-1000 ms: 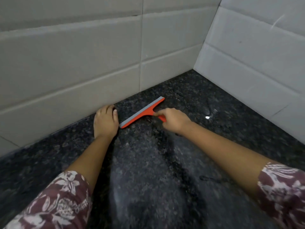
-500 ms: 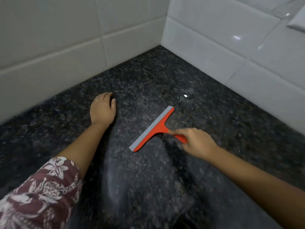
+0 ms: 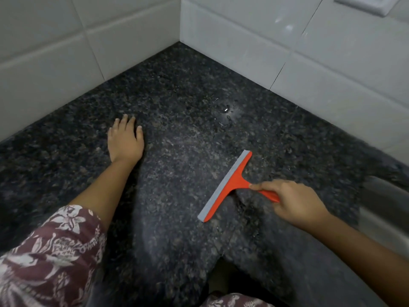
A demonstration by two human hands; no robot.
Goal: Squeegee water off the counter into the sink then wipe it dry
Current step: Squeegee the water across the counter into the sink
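A red squeegee [image 3: 230,185] with a grey rubber blade lies blade-down on the dark speckled granite counter [image 3: 177,96]. My right hand [image 3: 294,202] grips its red handle from the right. My left hand [image 3: 125,141] rests flat on the counter to the left, fingers straight, well apart from the squeegee. A small puddle of water drops [image 3: 225,114] glints on the counter beyond the blade. The steel sink rim [image 3: 385,196] shows at the right edge.
Grey tiled walls [image 3: 243,41] meet in a corner behind the counter. A white switch plate [image 3: 367,4] sits on the right wall at the top. The counter's front edge [image 3: 219,262] runs near my body at the bottom.
My right hand has dragged the squeegee from the back wall toward me and to the right, toward the sink. My left hand stays flat on the counter.
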